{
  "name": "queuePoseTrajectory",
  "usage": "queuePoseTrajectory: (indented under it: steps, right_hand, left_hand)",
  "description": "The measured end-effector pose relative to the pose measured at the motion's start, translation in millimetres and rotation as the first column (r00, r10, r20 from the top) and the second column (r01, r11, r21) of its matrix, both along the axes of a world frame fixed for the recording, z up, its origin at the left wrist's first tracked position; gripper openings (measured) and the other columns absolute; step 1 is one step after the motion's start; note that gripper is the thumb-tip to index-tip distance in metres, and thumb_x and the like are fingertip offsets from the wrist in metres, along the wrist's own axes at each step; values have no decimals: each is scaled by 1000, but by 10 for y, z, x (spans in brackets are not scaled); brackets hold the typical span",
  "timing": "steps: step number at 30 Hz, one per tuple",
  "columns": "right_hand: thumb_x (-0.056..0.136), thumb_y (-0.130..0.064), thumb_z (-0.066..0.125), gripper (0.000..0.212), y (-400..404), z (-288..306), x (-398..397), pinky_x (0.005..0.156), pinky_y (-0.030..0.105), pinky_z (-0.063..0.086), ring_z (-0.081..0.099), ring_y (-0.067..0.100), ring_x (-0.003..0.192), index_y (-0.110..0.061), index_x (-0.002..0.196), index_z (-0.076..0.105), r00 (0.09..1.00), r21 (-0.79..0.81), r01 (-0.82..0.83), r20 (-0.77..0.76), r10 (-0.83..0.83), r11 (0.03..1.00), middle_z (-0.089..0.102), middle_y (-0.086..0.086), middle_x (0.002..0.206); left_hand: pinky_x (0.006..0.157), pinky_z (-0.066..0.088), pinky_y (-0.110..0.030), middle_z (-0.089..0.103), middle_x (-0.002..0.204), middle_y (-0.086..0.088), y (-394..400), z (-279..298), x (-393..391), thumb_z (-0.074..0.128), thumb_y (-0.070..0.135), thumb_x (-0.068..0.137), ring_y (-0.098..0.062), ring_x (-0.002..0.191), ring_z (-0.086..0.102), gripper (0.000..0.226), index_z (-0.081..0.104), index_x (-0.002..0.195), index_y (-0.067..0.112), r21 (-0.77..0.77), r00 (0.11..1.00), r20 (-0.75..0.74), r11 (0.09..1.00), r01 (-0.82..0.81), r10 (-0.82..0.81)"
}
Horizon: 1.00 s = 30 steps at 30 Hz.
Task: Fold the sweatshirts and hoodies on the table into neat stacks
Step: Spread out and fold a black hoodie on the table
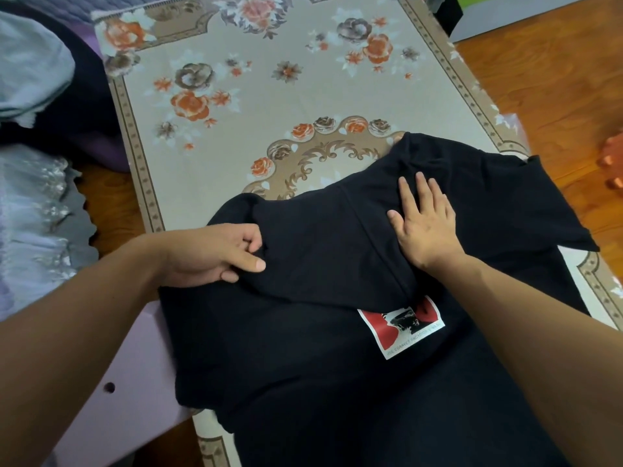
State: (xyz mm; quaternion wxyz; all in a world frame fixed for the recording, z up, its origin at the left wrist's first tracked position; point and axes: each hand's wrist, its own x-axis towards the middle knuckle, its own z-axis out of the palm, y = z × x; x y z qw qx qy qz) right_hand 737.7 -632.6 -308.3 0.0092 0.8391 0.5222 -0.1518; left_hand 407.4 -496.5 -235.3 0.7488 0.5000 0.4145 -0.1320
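While left hand (215,254) pinches black sweatshirt (320,382) | right hand (423,220) presses flat | label (401,326): "USE CORRECT", rest unreadable

Printed patch on the black garment

The red-and-white print (401,326) on the near black garment (303,365) carries small lettering beginning "USE CORRECT"; the rest is too small to read.

One black cotton sweatshirt (337,348) with a red-and-white rectangular print lay at six o'clock, and one folded-over panel of it reached toward three o'clock. Two bare hands were on it: the left hand (215,256) at nine o'clock of the garment, the right hand (424,224) at two o'clock. One beige floral tablecloth (256,96) covered one table. One heap of pale blue, lilac and dark clothes (37,129) sat at nine o'clock. One orange object (613,160) showed at three o'clock.
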Motion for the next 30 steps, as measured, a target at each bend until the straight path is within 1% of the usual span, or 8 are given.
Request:
queuePoseTrajectory:
  steps: [3, 5, 8, 10, 13, 16, 20, 30]
  right_hand:
    - [105, -52, 19, 65, 2, -1, -2, 125, 44, -1, -10, 26, 155, -27, 162, 2, 1000, 2, -4, 7, 4, 1000, -8, 5, 169]
    - [105, -52, 18, 65, -1, 4, -9, 125, 44, -1, -10, 26, 155, -27, 162, 2, 1000, 2, -9, 10, 9, 1000, -7, 5, 169]
    - [105, -51, 17, 64, -20, 9, -20, 125, 45, 0, -9, 26, 155, -26, 162, 1, 1000, 10, -7, 21, 7, 1000, -7, 6, 169]
    - [106, -51, 18, 64, -15, 12, -22, 125, 45, 0, -9, 26, 155, -26, 162, 2, 1000, 20, -12, 23, 11, 1000, -7, 6, 169]
    - [105, -51, 20, 64, -8, 24, 1, 125, 44, 0, -8, 25, 156, -27, 162, 3, 1000, 0, -24, 3, 24, 1000, -6, 5, 170]
    - [105, -45, 28, 63, 60, 100, -15, 125, 51, 0, -6, 31, 155, -28, 162, 8, 995, -2, 97, 4, -97, 995, -3, 8, 170]
    - [103, -47, 29, 63, 278, 281, -385, 122, 59, 1, -4, 38, 155, -24, 161, 17, 989, 286, 12, 139, -54, 958, 0, 11, 169]
    - [99, -68, 13, 71, 288, -43, -271, 125, 49, -7, -15, 27, 155, -34, 161, 2, 993, 16, -72, 91, 71, 997, -7, -2, 170]
  left_hand:
    - [64, 38, -30, 46, 74, -3, -23, 13, 38, 63, 3, 94, -16, 70, 45, 33, 42, 73, 17, 150, 989, -63, 981, -122, 133]
    - [72, 41, -36, 50, 75, -5, -115, 51, 55, 60, 14, 95, -24, 77, 50, 32, 44, 68, 14, 502, 963, -214, 864, -34, 162]
    - [71, 40, -41, 51, 83, -8, -386, 132, 194, 53, 24, 93, -27, 81, 48, 26, 50, 71, 10, 983, 934, -170, 113, 141, 315]
    - [85, 44, -48, 60, 104, -16, -558, 129, 494, 53, 26, 90, -35, 99, 54, 23, 66, 95, 8, 984, 993, -102, -142, 109, 51]
    - [124, 16, -56, 25, 166, -13, -672, -234, 848, 32, 51, 104, -39, 153, 18, 59, 29, 159, 30, 867, 844, -495, -63, 494, -207]
    - [120, -10, -67, -22, 169, -5, -714, -661, 829, 4, 69, 100, -41, 153, -22, 66, -19, 157, 46, 766, 767, -631, 63, 640, -122]
    - [117, -6, -73, -21, 169, -6, -741, -741, 814, 5, 72, 98, -46, 152, -22, 66, -18, 155, 50, 793, 794, -603, 54, 607, -74]
    - [126, 8, -57, 3, 171, -11, -732, -776, -58, 17, 59, 105, -33, 158, 1, 65, 3, 163, 34, 830, 831, -556, 63, 554, 32]
